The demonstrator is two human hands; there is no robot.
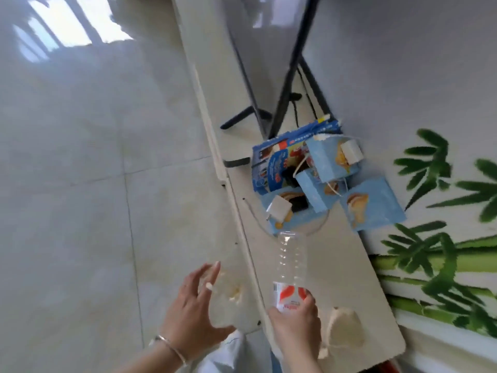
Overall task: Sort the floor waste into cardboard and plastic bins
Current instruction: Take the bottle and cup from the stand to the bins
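Observation:
My right hand (297,323) grips the base of a clear plastic bottle (291,265) with a red and white label; the bottle points away from me toward a heap of waste. My left hand (193,305) hovers over the floor with its fingers spread and holds nothing. A crumpled clear plastic wrapper (231,292) lies on the tile just right of that hand. Ahead, a pile of light blue cardboard snack boxes (330,181) and a darker blue printed box (274,168) lies on a pale strip of floor by the wall.
Black stand legs (282,103) rise behind the pile. A bamboo-painted wall (443,251) runs along the right. Two small white blocks (279,211) sit on the boxes. A cream cloth pouch (344,329) lies right of my right hand. Glossy grey tile (80,184) spreads left.

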